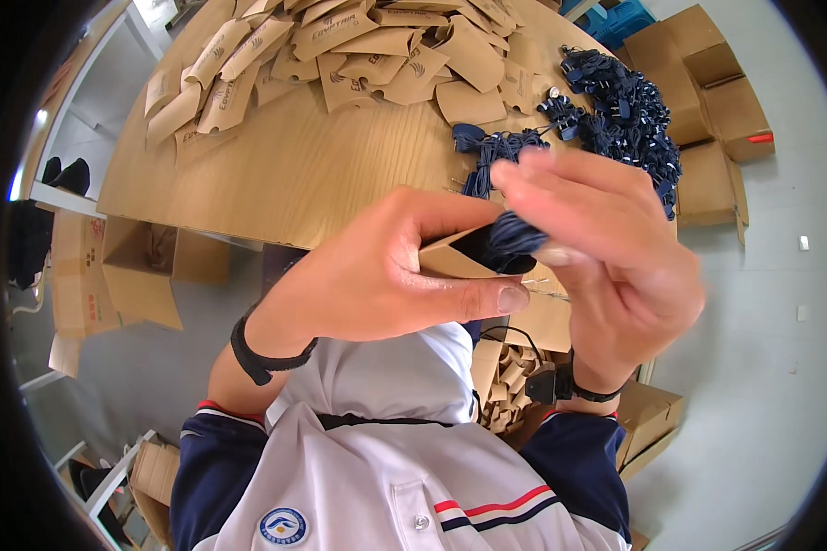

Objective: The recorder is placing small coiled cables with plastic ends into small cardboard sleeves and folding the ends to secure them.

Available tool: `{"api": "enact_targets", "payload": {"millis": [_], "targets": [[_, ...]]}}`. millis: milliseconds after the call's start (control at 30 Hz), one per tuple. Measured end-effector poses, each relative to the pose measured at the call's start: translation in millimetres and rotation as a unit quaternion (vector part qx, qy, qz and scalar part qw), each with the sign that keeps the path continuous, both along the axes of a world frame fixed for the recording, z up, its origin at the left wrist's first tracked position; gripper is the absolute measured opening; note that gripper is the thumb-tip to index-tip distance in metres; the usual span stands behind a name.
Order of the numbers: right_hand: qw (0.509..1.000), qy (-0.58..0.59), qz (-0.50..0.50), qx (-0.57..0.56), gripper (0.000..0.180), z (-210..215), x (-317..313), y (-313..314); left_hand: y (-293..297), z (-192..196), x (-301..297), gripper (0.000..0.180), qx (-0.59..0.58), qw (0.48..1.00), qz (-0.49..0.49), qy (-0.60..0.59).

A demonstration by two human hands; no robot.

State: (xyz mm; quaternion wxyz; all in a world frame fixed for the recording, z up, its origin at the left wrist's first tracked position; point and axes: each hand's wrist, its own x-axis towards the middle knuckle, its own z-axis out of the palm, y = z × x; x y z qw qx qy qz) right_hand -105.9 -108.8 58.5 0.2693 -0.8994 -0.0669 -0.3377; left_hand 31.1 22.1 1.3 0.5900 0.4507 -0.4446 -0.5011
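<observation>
Fingers of the left hand are curled shut around a small brown cardboard sleeve, thumb along its lower edge, holding it above the near edge of the tabletop. The right hand pinches a dark blue cord bundle at the sleeve's open mouth, its fingers drawn close together and blurred. More flat sleeves and blue cords lie on the tabletop beyond.

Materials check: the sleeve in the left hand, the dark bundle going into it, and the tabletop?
Sleeve: looks like brown kraft card, matte, with creased fold edges. Bundle: seemingly navy cord or fabric, soft and fibrous, though blurred. Tabletop: pale wood or laminate, grain lines visible, low sheen.
</observation>
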Motion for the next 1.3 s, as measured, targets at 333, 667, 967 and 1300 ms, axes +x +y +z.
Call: {"api": "enact_targets", "payload": {"millis": [333,667,967,1300], "targets": [[0.989,-0.006,-0.088,0.116,0.021,-27.9,-6.1,19.9,-2.6,-7.5,5.3,0.053,0.040,0.998,-0.038,0.043],[0.991,0.039,-0.082,-0.098,0.018,-49.9,-4.6,16.3,-5.9,-36.8,13.3,0.042,0.003,0.997,-0.075,-0.022],[0.987,0.069,-0.131,-0.063,0.029,-45.1,-3.7,26.9,-19.0,-63.6,14.7,0.025,-0.039,0.990,-0.014,-0.136],[0.983,0.173,-0.049,0.021,0.034,-47.0,-6.3,20.7,-11.1,-68.2,20.9,0.029,-0.048,0.986,-0.032,-0.160]]}}
